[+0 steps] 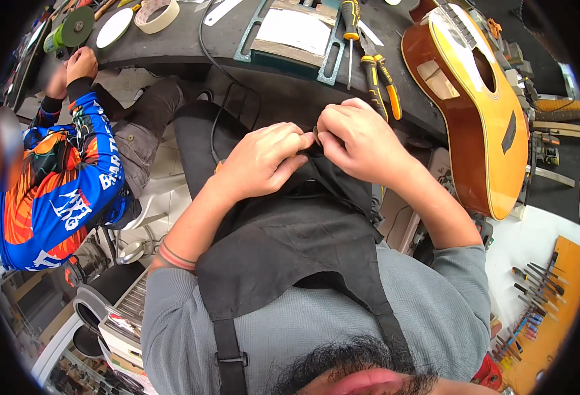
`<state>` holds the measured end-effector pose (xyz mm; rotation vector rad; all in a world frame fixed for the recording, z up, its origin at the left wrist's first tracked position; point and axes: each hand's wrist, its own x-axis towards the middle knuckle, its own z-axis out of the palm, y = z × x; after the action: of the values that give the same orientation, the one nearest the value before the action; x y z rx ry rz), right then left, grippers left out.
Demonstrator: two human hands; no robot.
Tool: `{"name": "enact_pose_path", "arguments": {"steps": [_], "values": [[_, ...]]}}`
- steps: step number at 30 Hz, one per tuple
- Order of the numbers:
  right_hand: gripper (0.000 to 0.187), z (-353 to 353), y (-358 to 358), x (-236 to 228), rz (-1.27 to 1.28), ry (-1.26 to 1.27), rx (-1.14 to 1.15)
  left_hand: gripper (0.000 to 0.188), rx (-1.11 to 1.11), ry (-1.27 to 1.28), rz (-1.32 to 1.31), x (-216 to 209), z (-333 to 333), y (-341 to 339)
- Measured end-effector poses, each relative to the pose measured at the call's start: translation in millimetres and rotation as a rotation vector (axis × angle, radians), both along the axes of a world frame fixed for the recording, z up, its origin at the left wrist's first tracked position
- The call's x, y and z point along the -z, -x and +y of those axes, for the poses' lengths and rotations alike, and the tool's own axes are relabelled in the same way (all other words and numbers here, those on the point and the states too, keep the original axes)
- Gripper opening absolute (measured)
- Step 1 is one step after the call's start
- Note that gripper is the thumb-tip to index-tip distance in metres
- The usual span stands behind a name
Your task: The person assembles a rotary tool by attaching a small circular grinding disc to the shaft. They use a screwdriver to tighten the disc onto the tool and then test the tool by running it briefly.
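Observation:
My left hand [267,158] and my right hand [361,137] meet above my lap, in front of the bench edge. Both are closed, fingertips pinched close together. Between them shows a small dark thing [316,135], too small to name and mostly covered by the fingers. Beneath my hands hangs the black apron [283,243] that I wear. Nearest to my right hand, on the bench, lie yellow-and-black pliers [377,79] and a screwdriver [350,26] with a matching handle. The left hand is close to a dark cable [213,125] hanging off the bench.
An acoustic guitar body [484,118] stands at the right. A vise [296,29] sits on the dark bench [184,46], with a tape roll [157,14] and a green disc tool [72,29] to the left. Another person [66,178] sits at left. Hand tools [537,283] line a board.

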<state>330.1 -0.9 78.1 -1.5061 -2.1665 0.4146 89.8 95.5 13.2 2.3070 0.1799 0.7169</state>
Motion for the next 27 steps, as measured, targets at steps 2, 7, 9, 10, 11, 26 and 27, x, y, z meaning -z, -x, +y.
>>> {"name": "enact_pose_path", "arguments": {"steps": [2, 7, 9, 10, 11, 26, 27], "values": [[0.014, -2, 6, 2, 0.091, 0.133, 0.127, 0.038, -0.006, -0.004, 0.015, 3, -1, 0], [0.028, 1, 1, -15, 0.326, 0.457, 0.257, 0.038, -0.001, 0.010, 0.002, -2, 0, 1], [0.025, 5, -8, -8, 0.456, 0.458, 0.252, 0.037, 0.006, 0.026, -0.013, -5, 4, 1], [0.028, 5, -10, -1, 0.568, 0.450, 0.231, 0.037, 0.005, 0.042, -0.019, -4, 4, 2], [0.031, 5, -11, 3, 0.706, 0.496, 0.168, 0.036, 0.003, 0.058, -0.025, -3, 5, 3], [0.040, -3, -2, 21, 0.609, 0.236, 0.116, 0.046, -0.038, 0.034, -0.070, 2, 14, -1], [0.040, -3, -2, 19, 0.579, 0.214, 0.115, 0.046, -0.034, 0.030, -0.072, 2, 14, -2]]}}
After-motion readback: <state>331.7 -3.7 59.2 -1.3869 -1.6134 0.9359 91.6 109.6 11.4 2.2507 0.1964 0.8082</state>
